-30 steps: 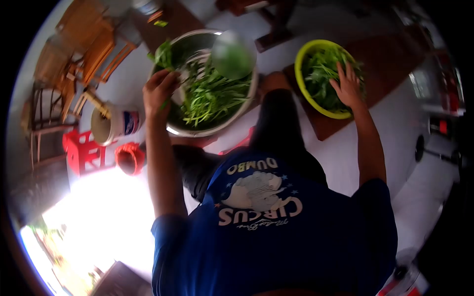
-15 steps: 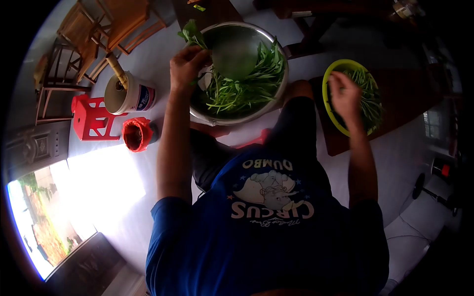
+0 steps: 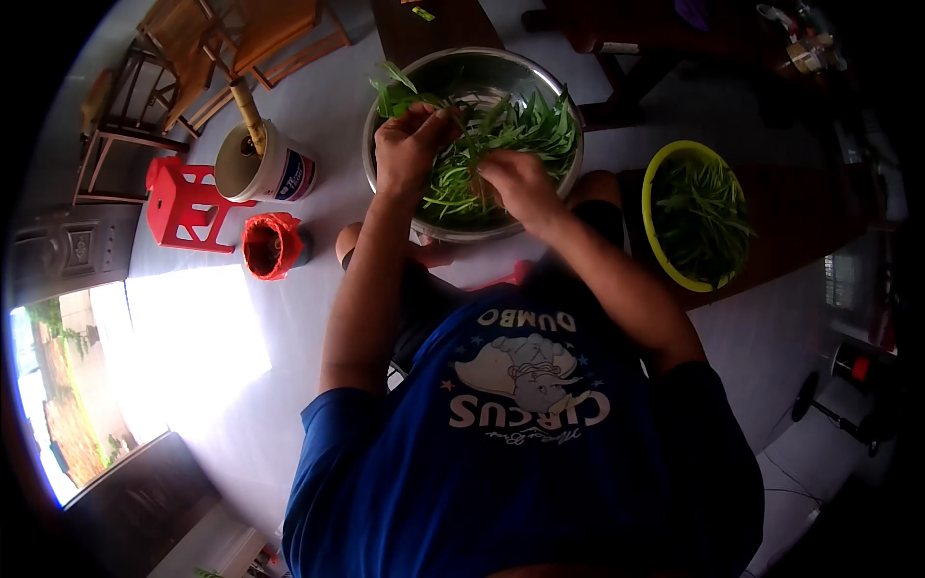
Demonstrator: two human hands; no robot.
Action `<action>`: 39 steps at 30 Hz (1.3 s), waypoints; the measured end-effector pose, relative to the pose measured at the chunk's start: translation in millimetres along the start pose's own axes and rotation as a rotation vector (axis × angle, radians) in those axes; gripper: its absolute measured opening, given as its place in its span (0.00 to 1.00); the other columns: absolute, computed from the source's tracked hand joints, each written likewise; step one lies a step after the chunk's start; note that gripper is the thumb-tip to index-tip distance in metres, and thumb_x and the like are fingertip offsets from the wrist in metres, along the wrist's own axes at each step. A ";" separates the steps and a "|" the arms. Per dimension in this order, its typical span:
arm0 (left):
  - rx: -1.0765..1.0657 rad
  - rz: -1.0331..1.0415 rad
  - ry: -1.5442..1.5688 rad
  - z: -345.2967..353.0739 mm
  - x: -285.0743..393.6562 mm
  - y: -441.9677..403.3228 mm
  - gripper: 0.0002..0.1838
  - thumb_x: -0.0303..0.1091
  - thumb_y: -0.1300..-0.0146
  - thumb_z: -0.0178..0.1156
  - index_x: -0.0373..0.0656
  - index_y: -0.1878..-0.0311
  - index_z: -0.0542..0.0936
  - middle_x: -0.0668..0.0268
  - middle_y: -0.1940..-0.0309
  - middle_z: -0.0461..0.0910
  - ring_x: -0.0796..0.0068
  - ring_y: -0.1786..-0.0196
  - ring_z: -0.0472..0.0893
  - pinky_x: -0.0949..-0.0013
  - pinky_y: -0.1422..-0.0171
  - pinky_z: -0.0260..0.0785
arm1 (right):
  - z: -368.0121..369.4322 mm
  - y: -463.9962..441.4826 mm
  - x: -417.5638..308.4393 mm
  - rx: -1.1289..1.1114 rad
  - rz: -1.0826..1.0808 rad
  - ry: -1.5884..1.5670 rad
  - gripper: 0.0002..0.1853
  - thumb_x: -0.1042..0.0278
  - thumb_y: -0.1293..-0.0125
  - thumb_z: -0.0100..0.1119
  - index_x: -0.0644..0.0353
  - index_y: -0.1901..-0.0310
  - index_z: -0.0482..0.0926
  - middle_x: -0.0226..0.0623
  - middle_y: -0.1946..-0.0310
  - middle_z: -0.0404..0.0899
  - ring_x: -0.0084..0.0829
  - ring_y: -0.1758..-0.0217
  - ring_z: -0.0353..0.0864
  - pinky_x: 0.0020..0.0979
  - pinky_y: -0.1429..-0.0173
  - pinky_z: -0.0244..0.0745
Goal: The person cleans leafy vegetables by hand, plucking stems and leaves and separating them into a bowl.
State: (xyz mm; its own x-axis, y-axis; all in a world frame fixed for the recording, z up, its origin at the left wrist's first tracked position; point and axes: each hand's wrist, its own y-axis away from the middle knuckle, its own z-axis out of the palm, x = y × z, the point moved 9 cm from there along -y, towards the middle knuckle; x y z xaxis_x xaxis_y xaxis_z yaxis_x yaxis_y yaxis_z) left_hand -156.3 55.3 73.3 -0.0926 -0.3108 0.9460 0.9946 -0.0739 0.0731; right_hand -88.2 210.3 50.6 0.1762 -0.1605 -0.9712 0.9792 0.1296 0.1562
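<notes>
My left hand [image 3: 409,149] is closed on a leafy green sprig, which looks like water spinach [image 3: 393,94], over the left side of a large metal basin [image 3: 378,159]. Its leaves stick out past my fingers toward the basin's far left rim. Long-leaved cut greens [image 3: 540,135] fill much of the basin. Just to the right, my right hand [image 3: 525,183] reaches in over these greens with thumb and fingers pinched together. Whether a stem is between those fingertips is too small to tell.
On a low dark wooden table [image 3: 800,217] at right stands a yellow-green basket [image 3: 648,207] of more greens. To the left are a white bucket [image 3: 262,173] with a bamboo piece, a red plastic stool [image 3: 183,212], a red-bag-lined bin [image 3: 273,247] and wooden chairs [image 3: 279,39].
My right hand has left the yellow-green basket and moved left to the metal basin, close to my left hand. My left hand still holds a leafy sprig. The view has shifted slightly.
</notes>
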 end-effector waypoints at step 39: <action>-0.335 0.109 -0.446 85.2 -48.3 36.1 0.09 0.28 0.34 0.66 0.31 0.58 0.85 0.59 0.68 0.88 0.76 0.64 0.86 0.70 0.58 0.80 | -88.8 9.3 50.6 0.092 0.039 0.049 0.06 0.70 0.25 0.58 0.64 0.54 0.80 0.33 0.66 0.83 0.16 0.74 0.76 0.18 0.75 0.72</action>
State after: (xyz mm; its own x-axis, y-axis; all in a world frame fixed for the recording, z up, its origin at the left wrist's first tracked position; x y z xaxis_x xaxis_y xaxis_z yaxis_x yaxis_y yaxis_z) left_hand -112.0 148.4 57.2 0.1113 0.0913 0.9896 0.9211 -0.3834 -0.0683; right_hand -79.2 290.3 -13.0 0.2118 -0.1092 -0.9712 0.9771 0.0443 0.2081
